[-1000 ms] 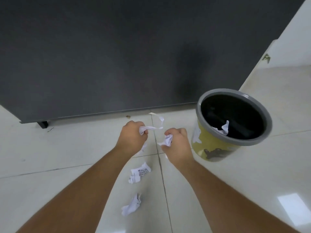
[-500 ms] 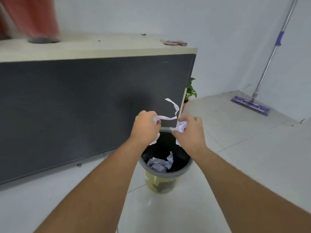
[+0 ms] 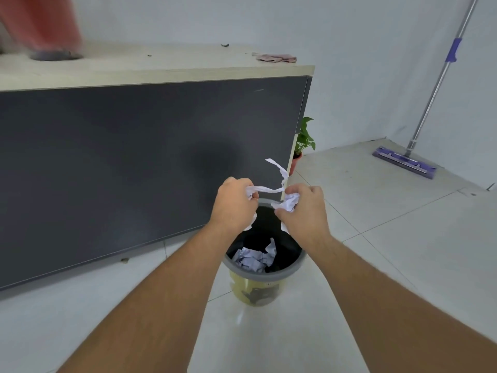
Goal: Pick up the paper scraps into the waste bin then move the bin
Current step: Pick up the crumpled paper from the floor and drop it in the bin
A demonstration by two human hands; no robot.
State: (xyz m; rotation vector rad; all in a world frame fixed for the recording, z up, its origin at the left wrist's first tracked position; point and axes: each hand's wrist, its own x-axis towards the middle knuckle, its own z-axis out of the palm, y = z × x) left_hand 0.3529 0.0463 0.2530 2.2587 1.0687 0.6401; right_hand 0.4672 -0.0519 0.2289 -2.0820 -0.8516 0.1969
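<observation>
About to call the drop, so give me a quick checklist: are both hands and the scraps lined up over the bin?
1. Left hand closed on paper scraps: ok.
2. Right hand closed on a crumpled wad: ok.
3. Both hands above the waste bin opening: ok.
4. Long strip bridges both hands and sticks up beyond the bin's far rim; may fall outside: not ok.
5. Room in the bin; only some crumpled paper at the bottom: ok.
6. Floor cleared of other scraps: cannot tell, the floor near the feet is out of view.
</observation>
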